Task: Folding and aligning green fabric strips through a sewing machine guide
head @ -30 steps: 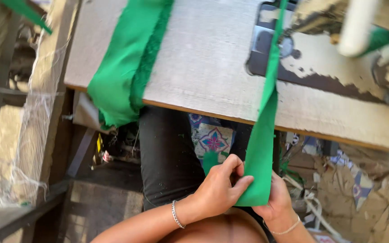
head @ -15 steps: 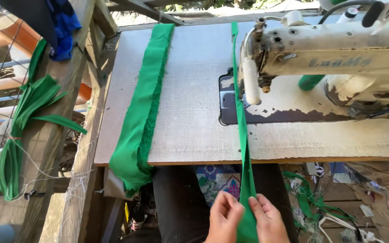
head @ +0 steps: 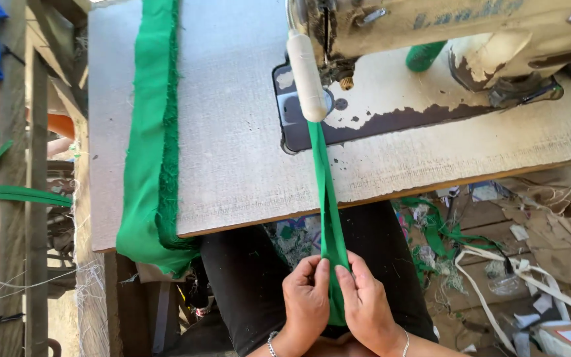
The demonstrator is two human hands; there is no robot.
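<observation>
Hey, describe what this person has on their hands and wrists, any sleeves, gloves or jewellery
Both hands are bare, with no gloves and no sleeves showing at the wrists. The left hand has a thin silver beaded bracelet at the wrist. The right hand has a thin plain silver bangle. No rings can be made out on the fingers that show.

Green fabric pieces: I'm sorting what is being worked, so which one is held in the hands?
The narrow green strip, running from the sewing machine down between the left hand and right hand. The wide green band lies untouched along the table's left side.
</observation>
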